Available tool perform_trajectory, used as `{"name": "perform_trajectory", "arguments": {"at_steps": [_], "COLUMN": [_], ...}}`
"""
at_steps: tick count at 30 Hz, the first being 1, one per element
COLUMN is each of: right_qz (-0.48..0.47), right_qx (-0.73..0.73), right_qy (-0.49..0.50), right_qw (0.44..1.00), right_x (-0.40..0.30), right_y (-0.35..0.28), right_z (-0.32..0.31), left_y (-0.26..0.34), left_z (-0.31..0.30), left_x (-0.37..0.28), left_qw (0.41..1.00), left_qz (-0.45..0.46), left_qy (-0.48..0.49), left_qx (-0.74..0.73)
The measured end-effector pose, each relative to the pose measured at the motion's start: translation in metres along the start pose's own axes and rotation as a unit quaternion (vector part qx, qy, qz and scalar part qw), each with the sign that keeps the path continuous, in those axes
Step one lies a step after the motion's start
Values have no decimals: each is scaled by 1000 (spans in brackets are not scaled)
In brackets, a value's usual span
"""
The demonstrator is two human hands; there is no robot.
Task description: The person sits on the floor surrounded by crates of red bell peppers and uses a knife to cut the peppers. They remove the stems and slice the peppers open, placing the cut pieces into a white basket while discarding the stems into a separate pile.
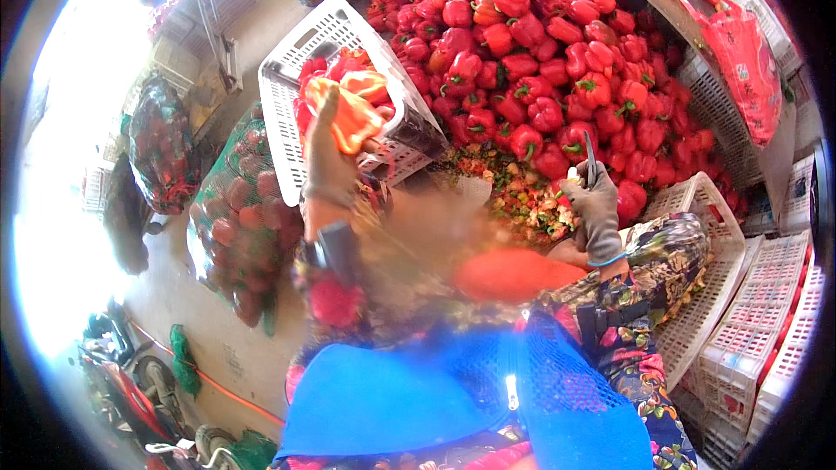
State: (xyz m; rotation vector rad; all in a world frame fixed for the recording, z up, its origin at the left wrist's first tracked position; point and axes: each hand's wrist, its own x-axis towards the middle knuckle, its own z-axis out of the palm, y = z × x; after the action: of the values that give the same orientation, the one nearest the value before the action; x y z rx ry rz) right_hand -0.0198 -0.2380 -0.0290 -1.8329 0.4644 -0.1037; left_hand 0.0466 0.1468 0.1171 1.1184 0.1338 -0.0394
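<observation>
My left hand (330, 166), in a soiled work glove, reaches over the near side of a white slotted plastic crate (277, 143). Orange-red pepper pieces (356, 114) lie against its fingers; whether it grips them or has let them go is hidden. More red pepper pieces fill part of the crate. In my gloved right hand (595, 205) is a small knife (590, 160), blade pointing up. A pale pepper core (573, 177) shows at that hand's thumb. Below it lies a heap of cut cores and stems (522, 199).
A large pile of whole red bell peppers (522, 65) rises ahead. Green mesh sacks of peppers (245, 222) stand at the left. White crates (751, 313) are stacked at the right, beside a red plastic bag (744, 72). A motorcycle (140, 391) stands at lower left.
</observation>
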Motion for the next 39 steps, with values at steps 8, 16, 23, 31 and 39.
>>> {"name": "perform_trajectory", "arguments": {"at_steps": [8,16,23,31,39], "right_qz": [10,164,-35,314,421], "right_qx": [179,233,355,306,192], "right_qy": [-272,-98,-344,-31,-58], "right_qw": [945,953,869,898,884], "right_x": [-26,-8,38,46,26], "right_y": [-80,-40,-211,-21,-15], "right_z": [17,11,89,-4,-27], "left_y": [-138,-139,-169,-336,-405], "left_z": [69,64,89,51,12], "left_x": [-55,-55,-13,198,254], "left_qw": [903,859,574,726,744], "left_qz": [-332,-318,-195,-54,-110], "left_qy": [-91,-141,-313,-26,45], "left_qx": [-257,377,732,685,658]}}
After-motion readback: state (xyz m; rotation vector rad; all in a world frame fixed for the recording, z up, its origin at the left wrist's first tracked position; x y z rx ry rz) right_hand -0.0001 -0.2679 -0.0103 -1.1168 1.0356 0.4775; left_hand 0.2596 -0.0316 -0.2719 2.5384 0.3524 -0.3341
